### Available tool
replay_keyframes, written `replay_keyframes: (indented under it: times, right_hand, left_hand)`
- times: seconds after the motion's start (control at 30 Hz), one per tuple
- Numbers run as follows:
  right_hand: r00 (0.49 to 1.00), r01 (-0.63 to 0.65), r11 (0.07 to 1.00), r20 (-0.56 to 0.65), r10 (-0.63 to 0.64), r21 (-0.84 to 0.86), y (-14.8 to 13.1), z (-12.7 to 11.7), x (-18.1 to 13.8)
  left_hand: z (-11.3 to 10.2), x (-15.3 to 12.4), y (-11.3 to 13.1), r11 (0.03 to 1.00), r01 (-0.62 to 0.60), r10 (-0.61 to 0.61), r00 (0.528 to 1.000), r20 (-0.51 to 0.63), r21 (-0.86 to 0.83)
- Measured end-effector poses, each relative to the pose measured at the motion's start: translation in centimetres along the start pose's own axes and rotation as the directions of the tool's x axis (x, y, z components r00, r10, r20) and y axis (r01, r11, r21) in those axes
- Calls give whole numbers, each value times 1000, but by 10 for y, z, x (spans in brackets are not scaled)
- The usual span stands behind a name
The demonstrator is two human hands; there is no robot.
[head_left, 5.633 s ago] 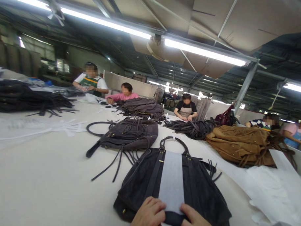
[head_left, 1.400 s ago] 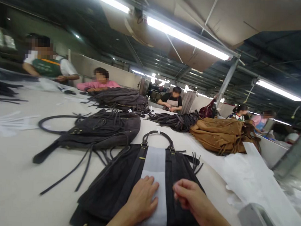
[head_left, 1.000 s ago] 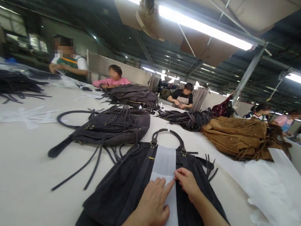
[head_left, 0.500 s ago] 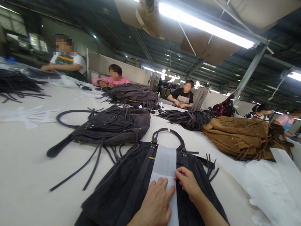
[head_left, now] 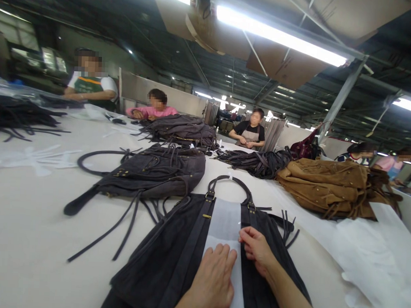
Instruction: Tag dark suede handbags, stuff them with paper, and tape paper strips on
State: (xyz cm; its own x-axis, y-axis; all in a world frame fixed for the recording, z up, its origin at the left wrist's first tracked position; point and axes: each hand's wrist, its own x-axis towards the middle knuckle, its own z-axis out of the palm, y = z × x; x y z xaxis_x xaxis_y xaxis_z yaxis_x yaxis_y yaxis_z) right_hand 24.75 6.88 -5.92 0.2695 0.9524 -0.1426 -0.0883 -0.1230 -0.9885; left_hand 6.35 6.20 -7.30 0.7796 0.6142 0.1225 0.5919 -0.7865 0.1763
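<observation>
A dark handbag (head_left: 175, 243) lies on the table in front of me, its looped handle pointing away. Down its middle runs a strip of white, thin paper-like sheet (head_left: 225, 217). My left hand (head_left: 214, 275) rests palm down on the strip, fingers stretched out and close together. At the strip's right edge, my right hand (head_left: 256, 248) has thumb and forefinger pinched together, seemingly on that edge. The exact contact under the fingertips is too small to make out. A small white speck shows just above them.
Another dark bag (head_left: 154, 170) with fringes lies to the left, and brown bags (head_left: 326, 183) are stacked at the right. White sheets (head_left: 373, 263) lie at the right. More dark bags (head_left: 182, 130) are piled farther back. Several people work around the table.
The fingers of my left hand have drawn together, the thumb side moving in. My right hand stays pinched at nearly the same spot. The bag has not visibly moved.
</observation>
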Motion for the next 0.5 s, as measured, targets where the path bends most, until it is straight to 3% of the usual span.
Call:
replay_keyframes:
  times: [0.5]
  right_hand:
    - [987,117,922,-63,-151,-368,7,7,5]
  left_hand:
    - [-24,7,6,998,15,-15,1000,6,-58]
